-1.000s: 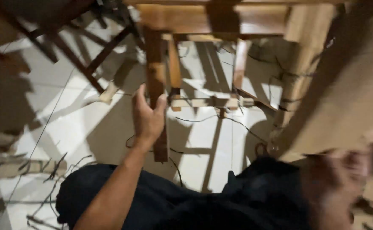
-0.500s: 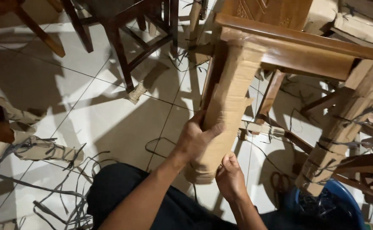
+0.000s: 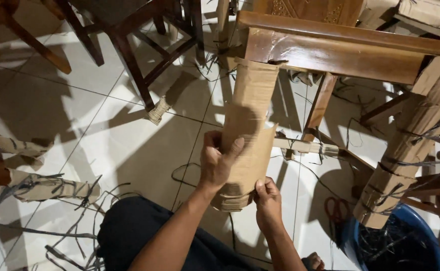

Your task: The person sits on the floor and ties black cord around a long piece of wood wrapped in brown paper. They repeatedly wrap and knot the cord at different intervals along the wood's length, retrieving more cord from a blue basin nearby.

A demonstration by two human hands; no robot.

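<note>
Head view: a chair leg wrapped in brown cardboard point(image 3: 247, 135) stands at the middle of the frame, slanting down from the polished wooden chair frame point(image 3: 340, 52) above it. The cardboard is corrugated and creased, loose at its right edge, where a flap curls outward, and layered in ragged folds at the bottom end. The left hand point(image 3: 217, 163) grips the left side of the cardboard about halfway down, fingers curled around it and the thumb pressed flat on its front. The right hand point(image 3: 267, 203) pinches the lower right edge of the cardboard, just below the left hand, its fingers closed tight on the wrapping. To the right of the cardboard stands a second leg point(image 3: 405, 150), also wrapped and tied with dark straps. Below that leg sits a blue tub point(image 3: 420, 216), with red-handled scissors point(image 3: 336, 208) on the tiled floor point(image 3: 104, 125) just left of it. Left of the cardboard, cut straps point(image 3: 64, 200) lie scattered over the tiles.
</note>
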